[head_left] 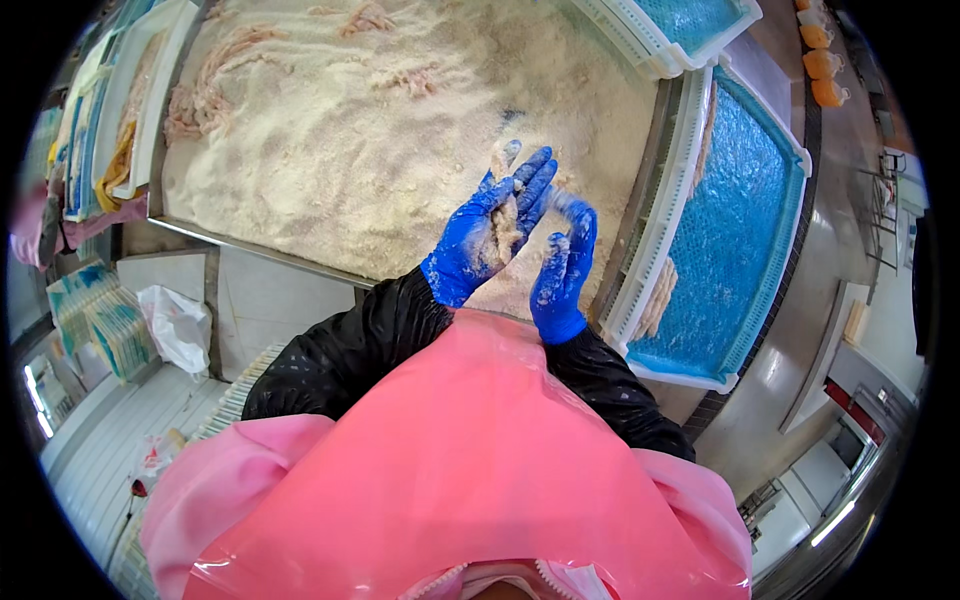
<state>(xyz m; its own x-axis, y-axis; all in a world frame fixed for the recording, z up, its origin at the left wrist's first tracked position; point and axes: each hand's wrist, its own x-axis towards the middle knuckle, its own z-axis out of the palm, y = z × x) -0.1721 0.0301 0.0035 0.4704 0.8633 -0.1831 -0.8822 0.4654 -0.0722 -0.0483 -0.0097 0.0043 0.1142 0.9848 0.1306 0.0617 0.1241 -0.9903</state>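
Observation:
My left hand [468, 240], in a blue glove dusted with crumbs, is turned palm up over the crumb bed. A crumb-coated strip of pale meat [505, 228] lies along its palm and fingers, the thumb beside it. Just to the right, my right hand [566, 270], gloved the same, is held up with its fingers stretched out and nothing visible in it. Its fingertips are slightly smeared by motion. Beneath both hands a metal tray [255, 243] holds a wide layer of pale breading crumbs [330, 160]. Raw pinkish meat strips [197, 110] lie at its far left.
On the right stands a white-rimmed crate with a blue mesh-like base [735, 220], coated strips [657, 300] along its near-left side. Another such crate [690, 25] is behind it. White trays [150, 90] with a yellow cloth [116, 170] stand at left. A white plastic bag [175, 328] hangs lower left.

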